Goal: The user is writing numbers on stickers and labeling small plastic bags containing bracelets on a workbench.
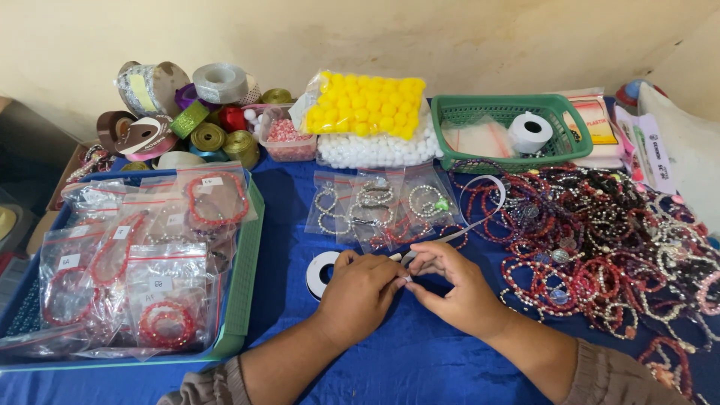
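Left hand (358,294) and right hand (457,289) pinch one white ribbon (480,217) end together above blue tabletop (405,360) | spool (321,274) just left | step: working ribbon end; next needs steady fingertips

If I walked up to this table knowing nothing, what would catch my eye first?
Probably the big heap of red and silver bead bracelets spread over the blue cloth on the right, and the bright yellow balls in a bag at the back by the wall. In the middle, the left hand and right hand pinch a thin white ribbon together, while bagged red bracelets fill a green tray on the left.
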